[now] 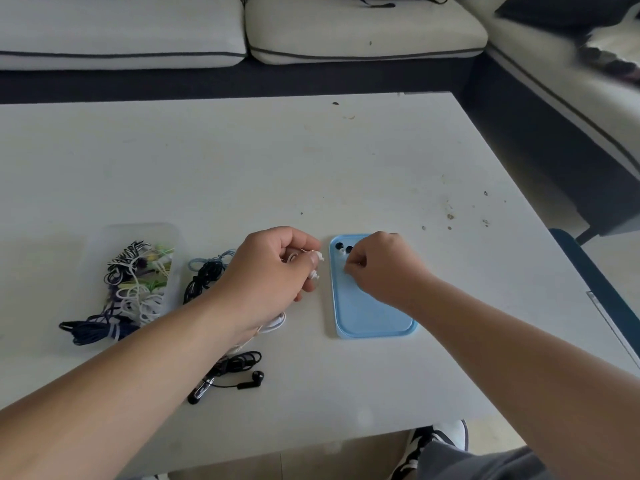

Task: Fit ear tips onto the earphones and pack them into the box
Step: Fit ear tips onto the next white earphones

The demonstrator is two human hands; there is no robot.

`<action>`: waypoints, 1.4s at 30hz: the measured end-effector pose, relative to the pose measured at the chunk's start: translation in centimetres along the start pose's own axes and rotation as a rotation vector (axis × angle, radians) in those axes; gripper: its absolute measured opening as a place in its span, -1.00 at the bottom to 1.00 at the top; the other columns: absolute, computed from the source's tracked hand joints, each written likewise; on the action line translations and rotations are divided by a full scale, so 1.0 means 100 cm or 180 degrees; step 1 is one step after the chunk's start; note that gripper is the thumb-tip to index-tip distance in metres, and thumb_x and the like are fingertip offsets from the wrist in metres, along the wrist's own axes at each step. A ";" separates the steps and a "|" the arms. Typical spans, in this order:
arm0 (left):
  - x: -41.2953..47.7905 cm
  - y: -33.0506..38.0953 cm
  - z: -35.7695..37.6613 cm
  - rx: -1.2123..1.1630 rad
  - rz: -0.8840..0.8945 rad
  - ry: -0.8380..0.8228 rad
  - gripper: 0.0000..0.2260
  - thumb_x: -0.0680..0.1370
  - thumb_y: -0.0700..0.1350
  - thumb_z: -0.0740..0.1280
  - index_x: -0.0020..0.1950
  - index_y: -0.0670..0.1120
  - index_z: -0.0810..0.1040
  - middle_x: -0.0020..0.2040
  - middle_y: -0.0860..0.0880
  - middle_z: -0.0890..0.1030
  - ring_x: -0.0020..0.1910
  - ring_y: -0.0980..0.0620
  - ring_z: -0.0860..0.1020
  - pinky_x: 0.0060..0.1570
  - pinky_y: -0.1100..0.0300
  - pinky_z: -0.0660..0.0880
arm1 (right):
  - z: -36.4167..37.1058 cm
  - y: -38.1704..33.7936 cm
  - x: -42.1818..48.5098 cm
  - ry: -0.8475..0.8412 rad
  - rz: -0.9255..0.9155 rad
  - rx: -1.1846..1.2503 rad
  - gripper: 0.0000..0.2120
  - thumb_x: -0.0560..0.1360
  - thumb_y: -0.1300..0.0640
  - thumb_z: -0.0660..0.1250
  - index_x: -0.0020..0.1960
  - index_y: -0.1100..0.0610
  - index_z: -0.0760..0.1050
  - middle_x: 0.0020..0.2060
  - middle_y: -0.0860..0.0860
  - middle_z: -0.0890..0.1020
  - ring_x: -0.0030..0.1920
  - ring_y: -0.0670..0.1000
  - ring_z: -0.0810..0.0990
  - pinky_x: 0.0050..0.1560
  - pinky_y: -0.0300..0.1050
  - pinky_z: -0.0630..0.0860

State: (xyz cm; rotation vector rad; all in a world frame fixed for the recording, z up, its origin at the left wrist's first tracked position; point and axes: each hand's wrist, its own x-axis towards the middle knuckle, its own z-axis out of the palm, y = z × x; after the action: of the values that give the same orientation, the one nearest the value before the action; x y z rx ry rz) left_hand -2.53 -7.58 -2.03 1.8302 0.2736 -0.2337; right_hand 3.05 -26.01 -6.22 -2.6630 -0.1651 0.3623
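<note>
A home living room: a cushioned sofa wraps round a low white table.

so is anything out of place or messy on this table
Mostly tidy. Brown crumbs or stains speckle the table toward its far right, away from the work. A dark blue cord bundle lies at the near end of the clear box, seemingly outside it, and black earphones lie loose near the front edge.

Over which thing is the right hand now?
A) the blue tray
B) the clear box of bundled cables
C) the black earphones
A: the right hand is over the blue tray, curled down near the small ear tips lying in it.
</note>
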 end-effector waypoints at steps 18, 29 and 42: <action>-0.002 0.010 -0.009 -0.0298 0.0262 0.0043 -0.87 0.63 -0.21 0.38 0.08 -0.02 0.69 -0.15 -0.07 0.73 -0.31 0.09 0.68 -0.37 0.28 0.52 | -0.049 -0.034 -0.034 -0.0227 0.0444 0.2633 -0.92 0.47 0.26 0.52 -0.05 0.22 0.67 -0.25 0.13 0.76 -0.20 0.12 0.77 0.19 0.23 0.62; 0.000 0.012 -0.012 -0.0483 0.0418 -0.0040 -0.88 0.63 -0.18 0.39 0.09 0.00 0.70 -0.17 -0.07 0.73 -0.21 -0.02 0.71 -0.25 0.13 0.55 | -0.053 -0.038 -0.033 -0.0404 0.0321 0.3810 -0.84 0.44 0.39 0.51 0.01 0.33 0.62 -0.09 0.30 0.71 -0.13 0.20 0.73 0.03 -0.02 0.68; -0.001 0.012 -0.014 -0.0490 0.0593 -0.0135 -0.88 0.62 -0.18 0.42 0.10 -0.01 0.70 -0.15 -0.04 0.75 -0.15 0.03 0.72 -0.25 0.19 0.55 | -0.049 -0.031 -0.032 -0.0791 0.0293 0.4268 -0.66 0.42 0.33 0.48 0.15 0.46 0.57 -0.07 0.28 0.68 -0.10 0.12 0.70 -0.10 -0.15 0.65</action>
State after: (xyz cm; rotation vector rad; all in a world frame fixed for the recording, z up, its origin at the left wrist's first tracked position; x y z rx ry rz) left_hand -2.25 -6.60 -0.53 1.6841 0.0879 -0.1177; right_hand 1.22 -25.83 0.13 -1.3014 0.1096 0.5641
